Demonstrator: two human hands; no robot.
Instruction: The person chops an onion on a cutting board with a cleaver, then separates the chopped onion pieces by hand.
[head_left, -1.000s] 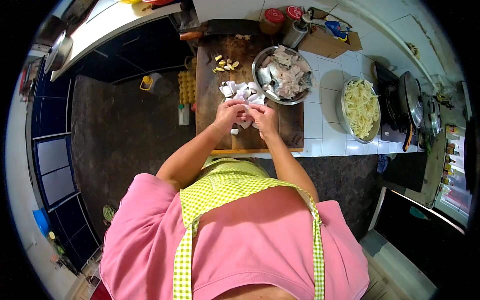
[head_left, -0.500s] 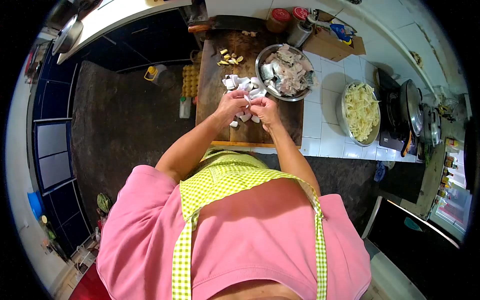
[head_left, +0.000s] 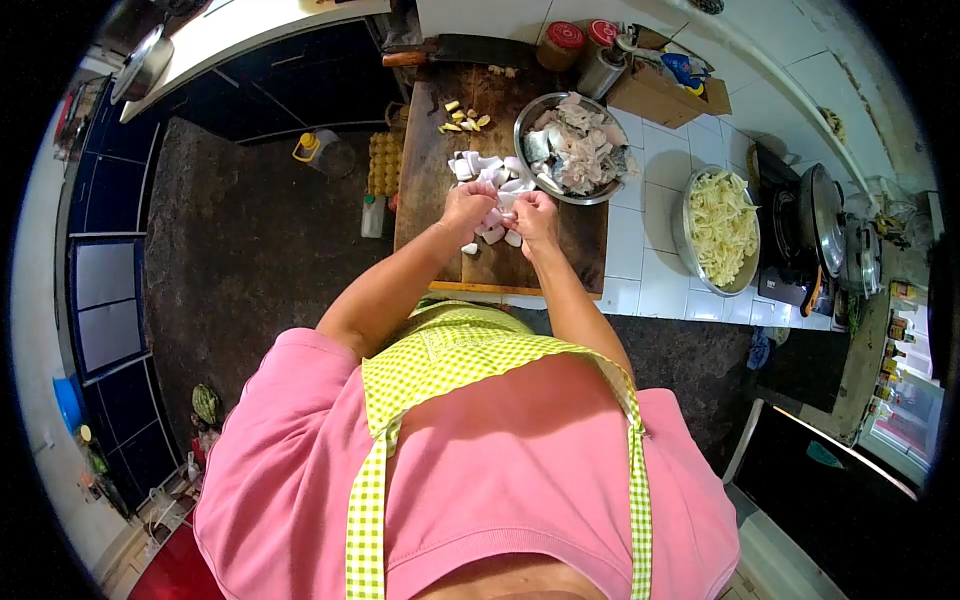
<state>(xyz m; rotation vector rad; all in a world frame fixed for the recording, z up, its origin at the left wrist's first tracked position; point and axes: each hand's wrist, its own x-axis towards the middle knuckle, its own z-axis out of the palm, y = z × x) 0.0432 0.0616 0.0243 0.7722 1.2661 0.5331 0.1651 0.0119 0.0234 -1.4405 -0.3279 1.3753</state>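
Note:
On the wooden cutting board (head_left: 555, 258) lies a heap of pale white vegetable pieces (head_left: 507, 172), probably cut onion. Over the front of the heap, my left hand (head_left: 467, 208) is closed in a pinch on a white piece. My right hand (head_left: 534, 216) is closed beside it, fingertips together at the same piece; whether it holds a separate bit is hidden. Yellowish ginger slices (head_left: 464, 122) rest farther back on the board. A metal bowl (head_left: 519, 140) of raw fish slices (head_left: 580, 150) stands at the board's right edge.
A cleaver (head_left: 480, 50) lies across the board's far end, near red-lidded jars (head_left: 560, 50) and a cardboard box (head_left: 665, 98). To the right are a bowl of shredded pale vegetable (head_left: 722, 225) and a stove with a lidded wok (head_left: 825, 215). An oil jug (head_left: 322, 152) stands on the floor.
My hands have drawn slightly apart, the right one shifting a little, with the white piece still between them. The whole view has moved slightly.

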